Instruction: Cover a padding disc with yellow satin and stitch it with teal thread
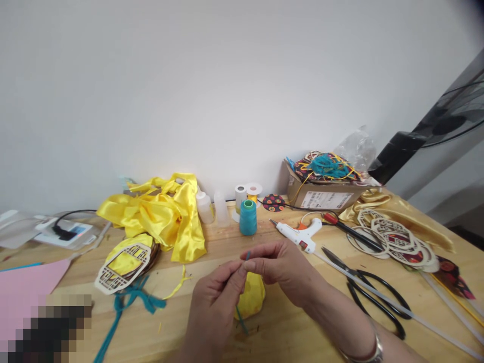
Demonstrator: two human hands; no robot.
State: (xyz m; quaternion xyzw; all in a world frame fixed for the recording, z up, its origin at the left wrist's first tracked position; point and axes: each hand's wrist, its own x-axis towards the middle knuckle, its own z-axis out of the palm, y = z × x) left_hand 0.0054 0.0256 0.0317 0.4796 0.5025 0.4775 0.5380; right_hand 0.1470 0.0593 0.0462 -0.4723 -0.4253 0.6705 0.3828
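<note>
Both hands meet over the middle of the wooden table (302, 322). My left hand (215, 307) and my right hand (282, 269) each pinch a thin teal cord (247, 255) between thumb and fingers. The cord runs down past a small round yellow satin piece (252, 298) that sits right under the hands. Whether the cord is fixed to that piece is hidden by the fingers.
A teal thread spool (248, 217), white glue gun (298, 234) and black scissors (374, 292) lie just beyond and right. Yellow satin (162, 214), a wooden cut-out frame (123, 267) and teal cord (132, 302) lie left. A cardboard box (321, 194) stands at the back.
</note>
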